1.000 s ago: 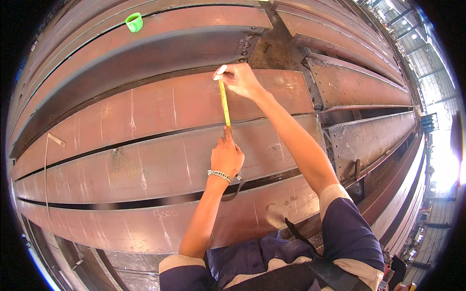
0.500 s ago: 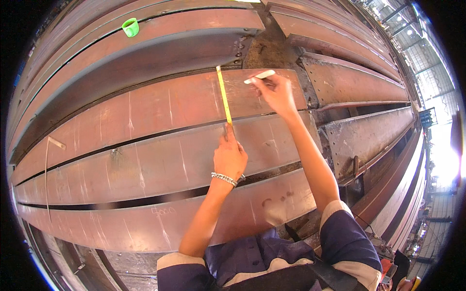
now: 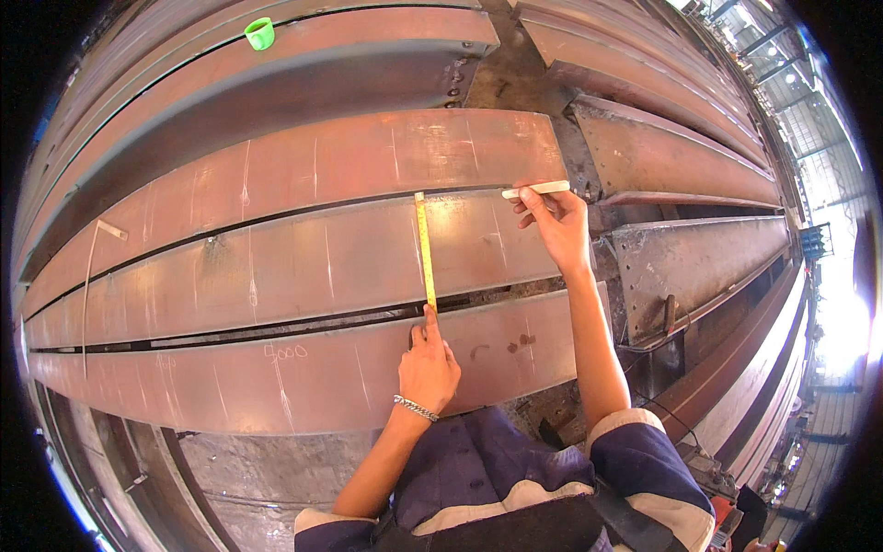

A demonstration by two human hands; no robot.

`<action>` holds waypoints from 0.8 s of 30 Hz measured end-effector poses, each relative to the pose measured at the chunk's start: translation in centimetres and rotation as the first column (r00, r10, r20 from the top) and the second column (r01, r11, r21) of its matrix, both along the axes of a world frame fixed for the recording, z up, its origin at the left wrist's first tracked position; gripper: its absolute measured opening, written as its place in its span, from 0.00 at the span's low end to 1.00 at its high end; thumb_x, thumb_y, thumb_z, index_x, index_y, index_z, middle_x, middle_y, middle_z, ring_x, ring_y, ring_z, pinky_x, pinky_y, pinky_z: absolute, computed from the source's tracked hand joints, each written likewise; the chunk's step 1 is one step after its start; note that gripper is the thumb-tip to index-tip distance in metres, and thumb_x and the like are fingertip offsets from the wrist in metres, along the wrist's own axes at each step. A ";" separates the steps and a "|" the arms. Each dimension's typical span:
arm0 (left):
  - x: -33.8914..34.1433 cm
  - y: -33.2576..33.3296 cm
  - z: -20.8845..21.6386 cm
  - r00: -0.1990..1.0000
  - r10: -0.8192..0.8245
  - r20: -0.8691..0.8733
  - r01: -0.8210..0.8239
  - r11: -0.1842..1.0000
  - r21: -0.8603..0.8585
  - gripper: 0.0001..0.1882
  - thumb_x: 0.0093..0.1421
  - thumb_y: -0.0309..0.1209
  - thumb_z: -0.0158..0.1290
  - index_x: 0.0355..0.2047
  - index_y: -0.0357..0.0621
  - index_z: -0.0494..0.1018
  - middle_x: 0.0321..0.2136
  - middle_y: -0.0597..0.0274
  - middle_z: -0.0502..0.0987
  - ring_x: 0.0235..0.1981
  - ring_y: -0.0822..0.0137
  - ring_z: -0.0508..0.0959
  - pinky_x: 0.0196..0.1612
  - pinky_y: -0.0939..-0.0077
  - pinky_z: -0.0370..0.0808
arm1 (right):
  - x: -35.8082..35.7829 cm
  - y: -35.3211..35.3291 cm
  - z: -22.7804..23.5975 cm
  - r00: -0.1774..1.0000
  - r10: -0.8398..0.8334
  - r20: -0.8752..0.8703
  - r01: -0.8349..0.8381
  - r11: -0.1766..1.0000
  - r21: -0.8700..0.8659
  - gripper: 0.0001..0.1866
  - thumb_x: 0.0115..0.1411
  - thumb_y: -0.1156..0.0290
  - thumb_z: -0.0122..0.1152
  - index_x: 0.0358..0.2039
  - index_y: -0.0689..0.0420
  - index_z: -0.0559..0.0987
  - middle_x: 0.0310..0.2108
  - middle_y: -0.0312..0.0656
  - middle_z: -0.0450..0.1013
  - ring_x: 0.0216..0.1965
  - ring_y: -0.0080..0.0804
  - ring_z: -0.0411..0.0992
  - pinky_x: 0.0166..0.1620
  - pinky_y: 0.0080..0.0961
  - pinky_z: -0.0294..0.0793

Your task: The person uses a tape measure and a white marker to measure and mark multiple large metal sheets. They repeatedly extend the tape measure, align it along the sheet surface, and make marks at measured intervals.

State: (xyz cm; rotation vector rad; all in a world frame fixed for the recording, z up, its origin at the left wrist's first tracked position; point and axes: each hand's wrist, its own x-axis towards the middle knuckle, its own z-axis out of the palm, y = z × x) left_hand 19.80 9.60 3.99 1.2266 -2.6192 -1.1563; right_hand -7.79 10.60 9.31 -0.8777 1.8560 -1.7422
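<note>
A yellow tape measure blade (image 3: 425,248) lies across the middle rusty steel beam (image 3: 303,262), between its far and near edges. My left hand (image 3: 430,375) is closed at the blade's near end with the index finger stretched along it; any case under the palm is hidden. Between the fingers of my right hand (image 3: 561,228) is a flat white chalk stick (image 3: 554,187), held over the right end of that beam. Thin pale lines run across the beams, one of them right beside the blade.
A nearer beam (image 3: 322,373) bears chalk writing. Dark gaps separate the beams. To the left, an L-shaped square (image 3: 89,294) lies over several of them. A green cup (image 3: 260,35) stands on a far beam. Drilled beams (image 3: 708,262) fill the right side.
Both hands have come nearer to me. The tape blade has moved with my left hand from the farther beam to the middle one. My right hand, still holding the chalk, has shifted right.
</note>
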 end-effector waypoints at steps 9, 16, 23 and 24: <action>0.2 0.8 -0.7 0.999 0.038 0.018 -0.037 0.999 -0.020 0.38 0.67 0.30 0.49 0.74 0.34 0.50 0.46 0.34 0.73 0.35 0.36 0.80 0.40 0.45 0.80 | 0.6 0.4 0.5 0.998 0.059 -0.003 -0.059 0.998 0.015 0.11 0.69 0.70 0.65 0.45 0.64 0.83 0.40 0.42 0.83 0.37 0.26 0.79 0.34 0.24 0.80; -0.1 1.1 -1.1 0.998 0.049 0.035 -0.048 0.999 -0.019 0.38 0.67 0.30 0.49 0.74 0.34 0.49 0.46 0.34 0.73 0.38 0.36 0.80 0.42 0.46 0.80 | 1.1 0.1 0.3 0.997 0.083 -0.008 -0.083 0.997 -0.003 0.09 0.69 0.71 0.65 0.44 0.62 0.85 0.37 0.40 0.83 0.36 0.25 0.80 0.33 0.23 0.80; 0.1 0.9 -1.5 0.998 0.023 0.058 -0.021 0.999 -0.030 0.41 0.64 0.29 0.52 0.75 0.35 0.49 0.48 0.37 0.73 0.36 0.40 0.83 0.39 0.50 0.83 | 3.1 -4.3 -2.4 0.825 0.445 -0.349 -0.377 0.892 0.249 0.06 0.67 0.72 0.64 0.39 0.59 0.85 0.35 0.39 0.84 0.33 0.24 0.80 0.33 0.25 0.77; 0.1 0.8 -1.5 0.998 0.018 0.063 -0.017 1.000 -0.018 0.41 0.64 0.29 0.52 0.75 0.34 0.49 0.48 0.37 0.73 0.36 0.41 0.83 0.39 0.50 0.83 | 3.3 -5.4 -3.0 0.743 0.495 -0.451 -0.418 0.869 0.264 0.05 0.66 0.72 0.65 0.38 0.59 0.85 0.34 0.40 0.84 0.32 0.26 0.80 0.33 0.26 0.77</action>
